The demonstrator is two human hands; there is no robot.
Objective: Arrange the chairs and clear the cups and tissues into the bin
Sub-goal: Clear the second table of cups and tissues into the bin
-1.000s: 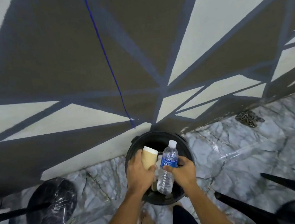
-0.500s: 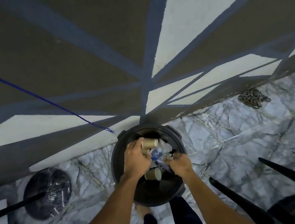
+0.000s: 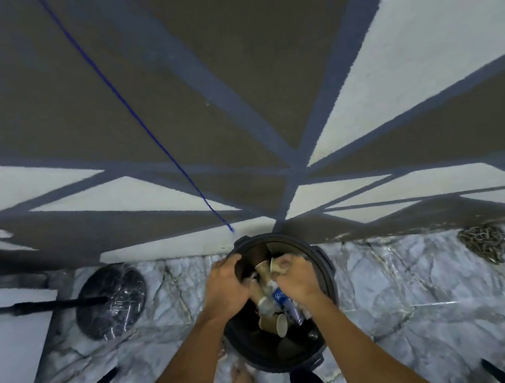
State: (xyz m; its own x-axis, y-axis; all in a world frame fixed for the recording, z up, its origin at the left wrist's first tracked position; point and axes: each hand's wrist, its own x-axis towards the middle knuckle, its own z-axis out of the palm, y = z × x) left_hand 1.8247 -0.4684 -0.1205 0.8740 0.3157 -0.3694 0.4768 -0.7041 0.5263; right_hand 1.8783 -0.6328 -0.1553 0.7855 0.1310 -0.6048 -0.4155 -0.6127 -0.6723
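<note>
Fingers of right hand clamped on tan paper cup over black round plastic bin. Left hand curled, grip unclear. Dump nearly done, chairs likely pending.

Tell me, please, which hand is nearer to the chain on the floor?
Right. The right hand is over the bin, left of the chain; the left hand is farther left, over the bin's left rim.

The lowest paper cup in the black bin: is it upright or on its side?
On its side. The paper cup lies inside the bin with its open mouth turned sideways, not upward.
</note>
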